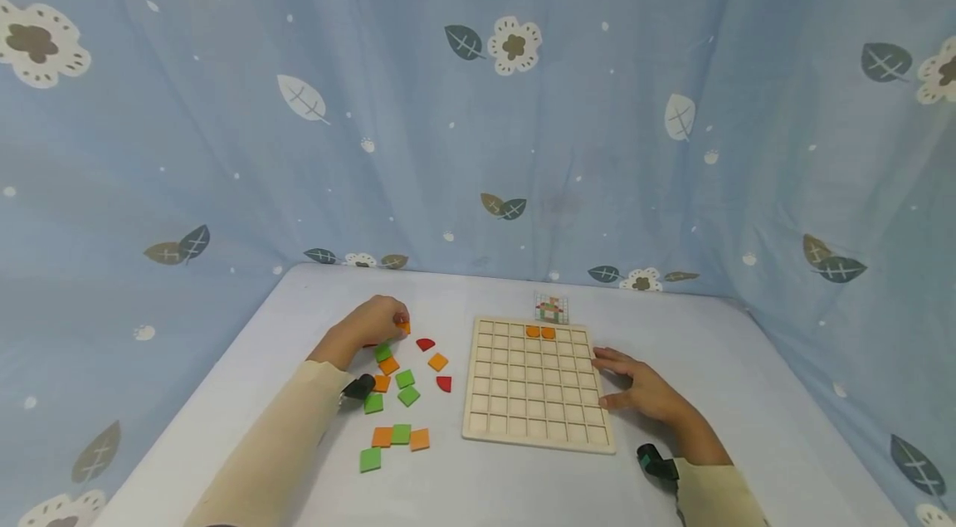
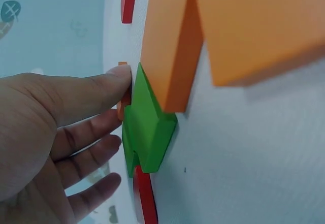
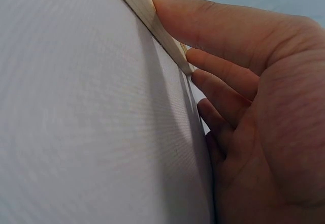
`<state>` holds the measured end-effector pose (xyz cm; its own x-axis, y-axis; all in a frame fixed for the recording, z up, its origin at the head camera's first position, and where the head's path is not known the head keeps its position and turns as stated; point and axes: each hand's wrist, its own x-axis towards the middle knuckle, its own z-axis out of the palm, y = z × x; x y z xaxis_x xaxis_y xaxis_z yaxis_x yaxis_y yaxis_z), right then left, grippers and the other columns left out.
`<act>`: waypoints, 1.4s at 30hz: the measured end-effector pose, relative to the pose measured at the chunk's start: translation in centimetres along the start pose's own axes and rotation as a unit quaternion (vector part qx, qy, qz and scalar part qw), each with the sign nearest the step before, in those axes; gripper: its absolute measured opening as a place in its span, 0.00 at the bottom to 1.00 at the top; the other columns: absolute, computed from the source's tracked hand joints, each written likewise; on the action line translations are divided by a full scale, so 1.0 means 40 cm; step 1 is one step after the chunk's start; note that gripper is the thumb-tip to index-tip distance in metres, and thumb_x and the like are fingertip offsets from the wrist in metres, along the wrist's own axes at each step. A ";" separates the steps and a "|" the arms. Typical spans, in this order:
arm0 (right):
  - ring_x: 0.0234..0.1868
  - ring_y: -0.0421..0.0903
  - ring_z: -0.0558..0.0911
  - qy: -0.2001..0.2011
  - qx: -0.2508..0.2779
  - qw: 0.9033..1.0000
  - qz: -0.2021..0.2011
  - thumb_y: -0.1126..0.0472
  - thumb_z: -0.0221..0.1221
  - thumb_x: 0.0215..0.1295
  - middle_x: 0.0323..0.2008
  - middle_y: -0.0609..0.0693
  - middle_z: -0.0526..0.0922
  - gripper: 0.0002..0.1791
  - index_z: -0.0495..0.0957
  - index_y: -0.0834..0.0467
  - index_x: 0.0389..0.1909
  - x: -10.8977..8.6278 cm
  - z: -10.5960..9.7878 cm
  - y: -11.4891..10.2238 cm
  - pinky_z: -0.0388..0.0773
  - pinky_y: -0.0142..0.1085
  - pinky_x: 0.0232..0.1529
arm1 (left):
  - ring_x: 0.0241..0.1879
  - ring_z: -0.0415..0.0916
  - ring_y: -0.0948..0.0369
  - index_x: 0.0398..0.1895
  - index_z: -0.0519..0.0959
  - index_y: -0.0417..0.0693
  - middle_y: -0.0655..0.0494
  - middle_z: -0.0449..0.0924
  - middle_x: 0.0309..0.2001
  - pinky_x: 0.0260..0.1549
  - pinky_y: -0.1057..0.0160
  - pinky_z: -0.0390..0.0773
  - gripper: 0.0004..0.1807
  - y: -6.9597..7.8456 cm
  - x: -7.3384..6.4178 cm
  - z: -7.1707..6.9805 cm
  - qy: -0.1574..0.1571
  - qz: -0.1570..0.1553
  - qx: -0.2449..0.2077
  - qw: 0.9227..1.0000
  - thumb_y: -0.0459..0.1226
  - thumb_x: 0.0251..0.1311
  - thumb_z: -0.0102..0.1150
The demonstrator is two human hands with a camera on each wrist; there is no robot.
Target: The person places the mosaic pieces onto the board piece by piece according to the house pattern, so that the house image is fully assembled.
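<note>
My left hand (image 1: pixel 376 321) pinches a small orange tile (image 1: pixel 404 328) between thumb and index finger at the far side of the loose pieces. Seen from the left wrist, the thumb covers part of that orange tile (image 2: pixel 121 113), and the other fingers are spread behind it. Green tiles (image 2: pixel 147 127) and a red piece (image 2: pixel 145 196) lie close by. My right hand (image 1: pixel 646 392) rests at the right edge of a wooden grid board (image 1: pixel 538 386). Its thumb and fingertips touch the board's side (image 3: pixel 147 13). Two orange pieces (image 1: pixel 541 333) sit in the board's top row.
Several orange tiles (image 1: pixel 420 439), green tiles (image 1: pixel 370 460) and red quarter-round pieces (image 1: pixel 444 383) lie scattered left of the board. A small printed pattern card (image 1: pixel 551 309) lies behind the board. A blue patterned curtain (image 1: pixel 478 137) hangs beyond the white table.
</note>
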<state>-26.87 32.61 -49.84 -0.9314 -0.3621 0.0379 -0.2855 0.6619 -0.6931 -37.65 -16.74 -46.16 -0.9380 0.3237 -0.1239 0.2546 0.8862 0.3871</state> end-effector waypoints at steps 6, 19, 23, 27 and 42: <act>0.71 0.65 0.55 0.004 -0.005 1.000 0.003 0.50 0.74 0.45 0.70 0.58 0.62 0.42 0.74 0.61 0.63 0.000 0.004 -0.002 0.50 0.64 0.65 | 0.41 0.72 0.55 0.40 0.83 0.49 0.57 0.79 0.40 0.53 0.50 0.73 0.09 -0.006 0.004 -0.001 -0.002 0.019 0.011 1.000 0.36 0.56 0.70; 0.71 0.66 0.55 0.004 0.001 1.000 -0.002 0.51 0.74 0.45 0.70 0.60 0.62 0.42 0.73 0.63 0.63 -0.004 -0.001 -0.007 0.50 0.64 0.64 | 0.39 0.71 0.56 0.40 0.83 0.52 0.59 0.79 0.38 0.49 0.53 0.75 0.09 0.014 0.010 0.001 -0.001 0.031 0.005 1.000 0.38 0.56 0.70; 0.71 0.66 0.55 0.000 0.005 1.000 -0.008 0.50 0.74 0.46 0.70 0.60 0.62 0.43 0.73 0.63 0.63 -0.003 0.001 -0.002 0.51 0.65 0.64 | 0.37 0.71 0.57 0.38 0.82 0.54 0.59 0.78 0.37 0.44 0.56 0.75 0.07 0.024 0.010 0.005 -0.002 0.042 0.013 0.999 0.38 0.56 0.70; 0.71 0.66 0.55 -0.001 0.004 1.000 -0.009 0.49 0.74 0.46 0.70 0.60 0.62 0.43 0.73 0.62 0.63 -0.002 0.003 0.002 0.51 0.65 0.64 | 0.37 0.71 0.58 0.38 0.82 0.53 0.60 0.77 0.36 0.43 0.56 0.75 0.07 0.047 0.005 -0.002 -0.001 0.058 0.020 0.998 0.38 0.56 0.70; 0.71 0.65 0.54 0.000 0.006 1.000 0.002 0.50 0.75 0.44 0.70 0.59 0.62 0.44 0.73 0.62 0.63 0.004 0.003 -0.001 0.49 0.64 0.65 | 0.42 0.72 0.61 0.46 0.82 0.52 0.62 0.78 0.43 0.49 0.58 0.74 0.13 0.133 0.019 -0.007 0.016 0.090 0.015 0.996 0.40 0.58 0.69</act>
<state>-26.96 32.46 -49.91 -0.9329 -0.3584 0.0352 -0.2785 0.6561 -0.7014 -37.07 -11.87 -43.94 -0.8835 0.4678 -0.0249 0.4259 0.8241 0.3735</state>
